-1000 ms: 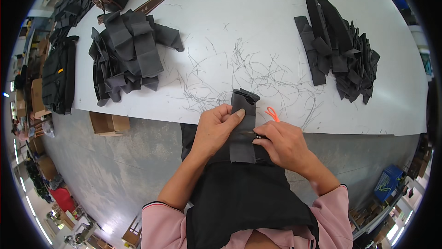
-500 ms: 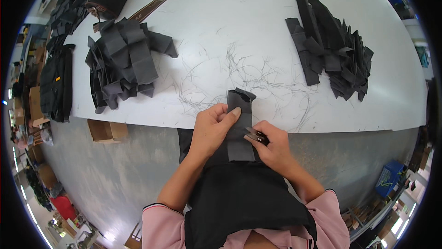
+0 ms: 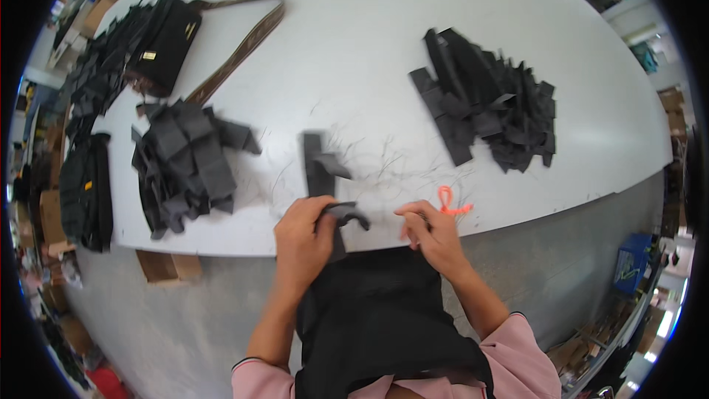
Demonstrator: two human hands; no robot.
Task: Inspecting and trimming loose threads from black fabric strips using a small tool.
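My left hand [image 3: 304, 231] is closed around a dark grey fabric strip [image 3: 317, 170] at the table's front edge. The strip stands up beyond the fingers, and folded flaps stick out to the right; motion blurs it. A little to the right, my right hand [image 3: 434, 235] is held apart from the strip with its fingers curled. A bright orange looped cord [image 3: 445, 198] shows just beyond its knuckles. What lies inside the right palm is hidden, and no thread snips can be seen.
Piles of dark fabric strips lie at the left [image 3: 188, 155] and right [image 3: 491, 100] of the white table [image 3: 354, 45]. Loose threads [image 3: 391, 159] scatter between them. A black bag [image 3: 159, 45] with a brown strap sits far left, near a black backpack [image 3: 86, 192]. A cardboard box [image 3: 168, 266] stands below the edge.
My left hand has moved left with the strip. My right hand has drawn away from it, and the snips seen in it before are out of sight. The orange cord has appeared; the view has shifted.
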